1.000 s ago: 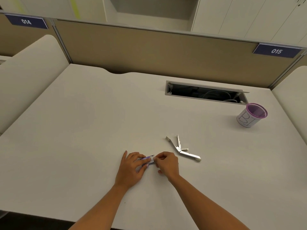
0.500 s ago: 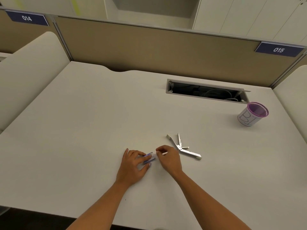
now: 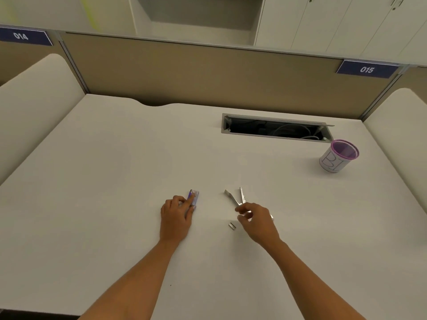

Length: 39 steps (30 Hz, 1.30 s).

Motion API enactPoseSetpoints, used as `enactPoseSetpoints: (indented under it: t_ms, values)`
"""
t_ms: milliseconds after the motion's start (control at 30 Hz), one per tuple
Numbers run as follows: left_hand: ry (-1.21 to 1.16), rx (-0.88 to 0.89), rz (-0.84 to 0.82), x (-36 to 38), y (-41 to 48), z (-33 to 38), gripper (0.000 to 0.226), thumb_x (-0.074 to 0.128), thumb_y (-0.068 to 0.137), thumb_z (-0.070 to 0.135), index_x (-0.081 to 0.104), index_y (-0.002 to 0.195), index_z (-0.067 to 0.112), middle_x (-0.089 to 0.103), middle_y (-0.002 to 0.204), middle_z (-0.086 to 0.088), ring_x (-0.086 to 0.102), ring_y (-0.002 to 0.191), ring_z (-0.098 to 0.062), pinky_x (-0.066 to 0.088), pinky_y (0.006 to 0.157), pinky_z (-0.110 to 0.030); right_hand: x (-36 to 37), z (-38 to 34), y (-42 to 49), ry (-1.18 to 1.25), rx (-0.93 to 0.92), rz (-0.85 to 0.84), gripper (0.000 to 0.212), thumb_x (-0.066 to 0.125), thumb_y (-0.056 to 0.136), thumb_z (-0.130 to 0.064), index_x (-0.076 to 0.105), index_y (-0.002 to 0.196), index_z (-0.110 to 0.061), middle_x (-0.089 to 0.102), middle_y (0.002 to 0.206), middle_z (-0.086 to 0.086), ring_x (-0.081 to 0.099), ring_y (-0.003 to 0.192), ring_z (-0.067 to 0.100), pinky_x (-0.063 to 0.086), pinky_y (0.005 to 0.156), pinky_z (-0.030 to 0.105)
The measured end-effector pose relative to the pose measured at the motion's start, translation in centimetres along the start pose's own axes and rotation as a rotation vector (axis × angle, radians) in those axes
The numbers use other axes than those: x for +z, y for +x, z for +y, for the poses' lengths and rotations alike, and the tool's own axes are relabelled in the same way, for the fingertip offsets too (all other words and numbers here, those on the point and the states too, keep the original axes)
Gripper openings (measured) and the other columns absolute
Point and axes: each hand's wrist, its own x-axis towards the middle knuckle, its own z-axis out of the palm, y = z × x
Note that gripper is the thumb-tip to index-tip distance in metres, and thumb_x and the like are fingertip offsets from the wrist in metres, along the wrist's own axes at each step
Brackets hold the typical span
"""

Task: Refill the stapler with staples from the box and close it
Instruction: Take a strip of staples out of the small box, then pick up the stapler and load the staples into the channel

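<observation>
A small blue-and-white staple box (image 3: 194, 196) lies on the white desk (image 3: 115, 181). My left hand (image 3: 176, 215) rests flat beside it, with index finger and thumb touching the box. The silver stapler (image 3: 233, 197) lies unfolded, its two arms spread in a V. My right hand (image 3: 256, 219) hovers over the stapler's rear end with loosely curled fingers and hides that end; I see nothing held in it. A short strip of staples (image 3: 231, 226) lies on the desk just left of my right hand.
A purple-rimmed mesh pen cup (image 3: 338, 156) stands at the right rear. An open cable slot (image 3: 275, 129) with wires is sunk into the desk behind the stapler. A beige partition (image 3: 208, 72) closes the back, with padded dividers on both sides.
My hands have parted. The left slid the staple box away to the left. The right moved right over the stapler, and a staple strip now lies on the desk.
</observation>
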Motion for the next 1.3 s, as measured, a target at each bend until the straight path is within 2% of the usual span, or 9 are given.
enactPoseSetpoints:
  t_ms: [300, 533, 667, 733, 867, 933, 1033, 1100, 1300]
  values:
    - [0.056, -0.056, 0.028, 1.1, 3.7, 0.2, 0.034, 0.07, 0.082, 0.016, 0.068, 0.116, 0.014, 0.062, 0.089, -0.011, 0.054, 0.073, -0.033, 0.045, 0.063, -0.04, 2.6, 1.2, -1.3, -0.252, -0.156, -0.218, 0.042, 0.054, 0.092, -0.005, 0.06, 0.128, -0.025, 0.053, 0.128, -0.004, 0.049, 0.12, 0.014, 0.038, 0.096, 0.018]
    - [0.026, -0.089, 0.062, 1.1, 3.9, 0.2, 0.04, 0.064, 0.088, 0.026, 0.059, 0.126, 0.016, 0.057, 0.109, -0.011, 0.054, 0.089, -0.031, 0.047, 0.076, -0.044, 2.6, 1.5, -0.9, -0.289, -0.181, -0.164, 0.023, 0.053, 0.095, -0.008, 0.067, 0.113, -0.014, 0.06, 0.115, 0.003, 0.058, 0.105, 0.02, 0.047, 0.086, 0.027]
    - [0.063, 0.087, 0.133, 1.6, 2.8, 1.3, 0.042, 0.041, 0.093, 0.039, 0.062, 0.122, 0.017, 0.061, 0.107, -0.008, 0.055, 0.094, -0.03, 0.044, 0.086, -0.042, 2.3, 1.9, -1.1, -0.324, -0.165, -0.132, 0.021, 0.048, 0.096, -0.008, 0.067, 0.106, -0.01, 0.062, 0.108, 0.007, 0.06, 0.098, 0.025, 0.049, 0.083, 0.034]
    - [0.0, 0.118, 0.129, 1.9, 2.3, 3.2, 0.04, 0.039, 0.093, 0.041, 0.065, 0.113, 0.018, 0.063, 0.101, -0.005, 0.056, 0.093, -0.029, 0.042, 0.084, -0.04, 2.1, 2.3, -1.2, -0.327, -0.153, -0.112, 0.022, 0.047, 0.096, -0.008, 0.066, 0.108, -0.011, 0.063, 0.108, 0.007, 0.06, 0.099, 0.025, 0.049, 0.083, 0.035]
    - [-0.181, 0.091, -0.033, 2.3, 2.3, 9.1, 0.019, 0.052, 0.086, 0.036, 0.061, 0.095, 0.022, 0.06, 0.081, 0.005, 0.059, 0.072, -0.021, 0.042, 0.061, -0.032, 1.2, 3.3, -1.8, -0.3, -0.125, -0.074, 0.026, 0.047, 0.098, -0.014, 0.06, 0.121, -0.014, 0.065, 0.114, 0.004, 0.06, 0.105, 0.022, 0.045, 0.085, 0.029]
    - [-0.262, -0.08, -0.208, 2.6, 2.7, 12.3, 0.022, 0.054, 0.085, 0.044, 0.052, 0.094, 0.024, 0.059, 0.081, 0.007, 0.058, 0.071, -0.019, 0.04, 0.058, -0.03, 0.7, 4.1, -2.2, -0.299, -0.119, -0.062, 0.028, 0.046, 0.099, -0.017, 0.059, 0.124, -0.015, 0.066, 0.117, 0.003, 0.061, 0.106, 0.02, 0.045, 0.087, 0.026]
    - [-0.319, -0.403, -0.405, 3.0, 3.8, 15.7, 0.039, 0.055, 0.082, 0.053, 0.046, 0.099, 0.019, 0.063, 0.092, 0.001, 0.057, 0.077, -0.023, 0.041, 0.064, -0.031, -0.1, 5.3, -2.9, -0.312, -0.116, -0.048, 0.029, 0.045, 0.101, -0.019, 0.06, 0.125, -0.017, 0.065, 0.118, 0.002, 0.061, 0.106, 0.018, 0.046, 0.09, 0.023]
    - [-0.342, -0.519, -0.484, 3.5, 4.5, 16.8, 0.045, 0.061, 0.08, 0.048, 0.047, 0.105, 0.013, 0.065, 0.104, -0.007, 0.062, 0.091, -0.028, 0.045, 0.072, -0.034, -0.7, 5.9, -3.5, -0.298, -0.115, -0.018, 0.028, 0.046, 0.1, -0.017, 0.063, 0.122, -0.019, 0.065, 0.114, 0.001, 0.061, 0.102, 0.016, 0.046, 0.087, 0.022]
    - [-0.241, -0.469, -0.56, 4.2, 4.9, 17.4, 0.059, 0.071, 0.074, 0.047, 0.051, 0.114, 0.009, 0.061, 0.119, -0.008, 0.059, 0.109, -0.027, 0.046, 0.084, -0.033, -3.2, 6.7, -5.0, -0.012, -0.069, 0.213, 0.023, 0.058, 0.09, -0.001, 0.073, 0.098, -0.016, 0.064, 0.095, -0.005, 0.064, 0.081, 0.009, 0.055, 0.076, 0.025]
